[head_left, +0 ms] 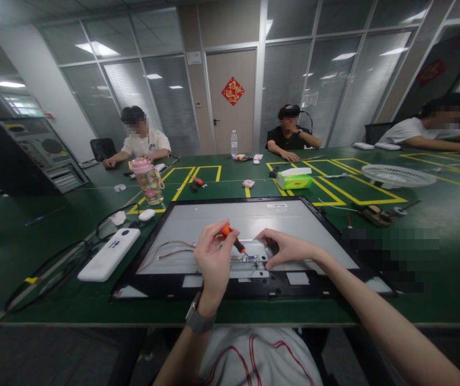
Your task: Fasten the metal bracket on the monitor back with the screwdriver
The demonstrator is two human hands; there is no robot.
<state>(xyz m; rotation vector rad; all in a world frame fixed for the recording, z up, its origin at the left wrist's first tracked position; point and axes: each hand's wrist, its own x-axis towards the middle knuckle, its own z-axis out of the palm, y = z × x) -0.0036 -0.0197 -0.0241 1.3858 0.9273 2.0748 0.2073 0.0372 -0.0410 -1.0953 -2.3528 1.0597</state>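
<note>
A flat monitor panel (294,220) with a black frame lies face down on the green table in front of me. My left hand (213,257) is closed round a small orange-handled screwdriver (233,239), its tip down on a metal board cover (254,252) near the panel's lower middle. My right hand (284,247) rests on that cover, fingers curled and pressing it beside the screwdriver tip. Thin coloured wires (169,251) run across the panel to the left of my hands.
A white oblong device (109,253) and black cables (61,257) lie left of the panel. A pink-lidded bottle (148,180), a green tissue box (294,178), a white fan grille (398,175) and small tools sit further back. Three people sit at the far side.
</note>
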